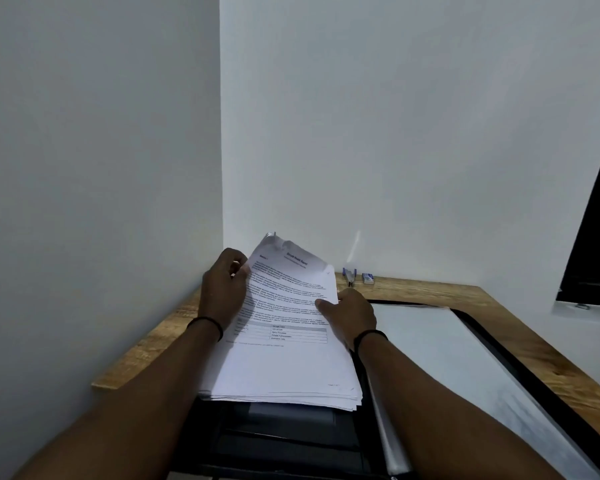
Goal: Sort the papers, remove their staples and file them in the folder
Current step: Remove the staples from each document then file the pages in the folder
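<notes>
Task looks early: nothing seems filed yet, by my reading. Wooden desk (430, 289) fills the lower half of the frame, set into a corner of white walls. On it, an open black folder (482, 327) spreads from bottom centre to lower right, its right side showing a clear sleeve (447, 358) that seems to hold only blank white. The thick stack of papers (284, 358) sits mid-frame over the folder's left half, top sheets lifted. Left hand (222, 289) grips the stack's upper left edge; right hand (354, 315) pinches the right edge, thumb on top. Whether staples remain I cannot tell. Small items at the desk's far edge, right of centre: a blue-handled staple remover (349, 276), probably, and a small blue box (368, 279). Neither is in hand. Dark window frame (596, 237) at right edge.
</notes>
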Demonstrator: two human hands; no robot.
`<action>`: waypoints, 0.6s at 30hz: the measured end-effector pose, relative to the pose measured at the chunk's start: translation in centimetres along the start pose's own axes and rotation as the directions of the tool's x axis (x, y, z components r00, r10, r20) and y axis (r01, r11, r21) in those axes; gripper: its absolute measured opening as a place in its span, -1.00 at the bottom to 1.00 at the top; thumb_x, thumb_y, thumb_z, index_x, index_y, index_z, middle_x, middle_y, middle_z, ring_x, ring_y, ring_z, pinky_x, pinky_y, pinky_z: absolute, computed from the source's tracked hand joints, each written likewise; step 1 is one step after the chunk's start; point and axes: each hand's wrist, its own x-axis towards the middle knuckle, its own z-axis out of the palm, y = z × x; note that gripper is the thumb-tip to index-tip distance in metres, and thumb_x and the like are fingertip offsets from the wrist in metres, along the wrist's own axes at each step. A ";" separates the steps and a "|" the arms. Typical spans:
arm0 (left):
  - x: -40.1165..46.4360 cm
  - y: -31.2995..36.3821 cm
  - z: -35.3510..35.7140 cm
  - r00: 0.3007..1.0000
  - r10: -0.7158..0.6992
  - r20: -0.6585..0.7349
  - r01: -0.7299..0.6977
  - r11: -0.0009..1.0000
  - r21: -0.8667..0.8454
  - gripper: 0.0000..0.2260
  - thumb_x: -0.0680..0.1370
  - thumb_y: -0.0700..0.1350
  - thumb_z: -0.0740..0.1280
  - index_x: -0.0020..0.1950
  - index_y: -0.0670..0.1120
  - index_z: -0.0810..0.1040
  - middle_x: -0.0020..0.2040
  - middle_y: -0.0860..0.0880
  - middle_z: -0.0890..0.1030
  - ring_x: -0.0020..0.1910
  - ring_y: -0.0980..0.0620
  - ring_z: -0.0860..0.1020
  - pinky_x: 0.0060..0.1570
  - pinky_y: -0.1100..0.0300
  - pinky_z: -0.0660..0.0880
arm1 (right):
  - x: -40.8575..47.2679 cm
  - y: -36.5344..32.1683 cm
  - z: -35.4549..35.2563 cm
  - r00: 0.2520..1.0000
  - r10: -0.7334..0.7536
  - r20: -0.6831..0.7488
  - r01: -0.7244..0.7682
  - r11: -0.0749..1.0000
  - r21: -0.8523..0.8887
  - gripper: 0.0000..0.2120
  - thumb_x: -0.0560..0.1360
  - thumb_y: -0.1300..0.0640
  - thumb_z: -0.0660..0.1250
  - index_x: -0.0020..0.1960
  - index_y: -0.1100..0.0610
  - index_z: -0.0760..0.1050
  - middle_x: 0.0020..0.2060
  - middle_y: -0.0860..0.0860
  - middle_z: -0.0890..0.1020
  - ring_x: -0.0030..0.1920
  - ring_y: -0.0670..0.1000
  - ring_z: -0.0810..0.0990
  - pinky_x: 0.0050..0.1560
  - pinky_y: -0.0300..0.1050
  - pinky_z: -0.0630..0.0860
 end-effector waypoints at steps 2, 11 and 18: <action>0.7 0.6 -0.2 1.000 -0.005 0.013 0.006 0.998 -0.066 -0.93 0.58 -0.24 0.34 -0.08 -0.12 0.49 -0.22 -0.02 0.57 -0.24 0.06 0.49 -0.27 0.37 0.39 | 0.6 -0.2 -0.2 0.999 0.036 0.032 -0.040 0.987 0.157 -0.66 0.38 -0.17 0.44 -0.34 0.06 0.46 -0.44 -0.09 0.50 -0.26 0.08 0.53 -0.22 -0.12 0.39; 2.1 2.2 0.6 0.993 -0.119 0.025 0.121 0.950 -0.288 -0.92 0.59 -0.29 0.31 0.02 -0.15 0.43 -0.15 -0.01 0.47 -0.13 0.01 0.43 -0.07 0.14 0.39 | 1.0 -2.8 -5.4 0.982 -0.062 0.176 -0.112 0.559 0.822 -0.90 0.58 0.26 0.38 0.06 0.28 0.54 0.01 0.21 0.67 -0.07 0.15 0.65 -0.09 -0.03 0.64; 3.1 5.6 2.6 0.826 -0.118 0.551 0.496 0.616 -0.612 -0.58 0.61 -0.04 0.32 0.39 -0.25 0.45 0.29 -0.21 0.59 0.24 -0.16 0.59 0.23 -0.01 0.54 | 2.5 -4.3 -12.0 0.980 -0.197 0.010 0.088 0.481 0.872 -0.85 0.58 0.24 0.37 0.15 0.21 0.55 0.16 0.28 0.64 0.19 0.32 0.61 0.22 0.31 0.54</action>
